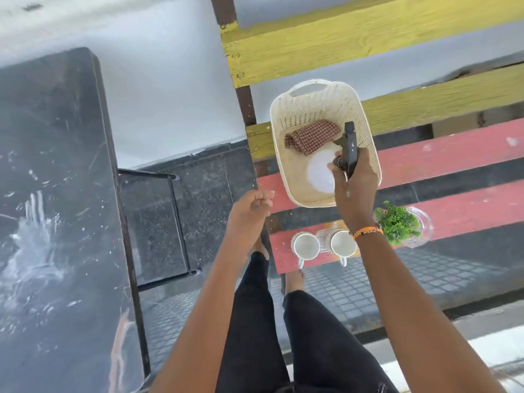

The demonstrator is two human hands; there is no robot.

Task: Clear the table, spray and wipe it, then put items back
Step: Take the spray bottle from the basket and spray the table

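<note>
A: Head view: what does each grip hold?

B: Right grip point(353, 180) wraps the spray bottle point(347, 146), over the basket point(365, 131); left grip point(249, 211) curls loosely, holding nothing.

A: Which step?

B: Likely spraying done; the dark surface point(56, 208) at left looks wet. Next: drop the bottle, take the checked cloth point(312, 136), wipe.

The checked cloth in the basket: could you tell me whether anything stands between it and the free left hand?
Nothing covers the checked cloth; it lies exposed in the basket. The left hand hangs outside, so the basket's near wall lies between them. The right hand holds the spray bottle just beside the cloth, not over it.
</note>
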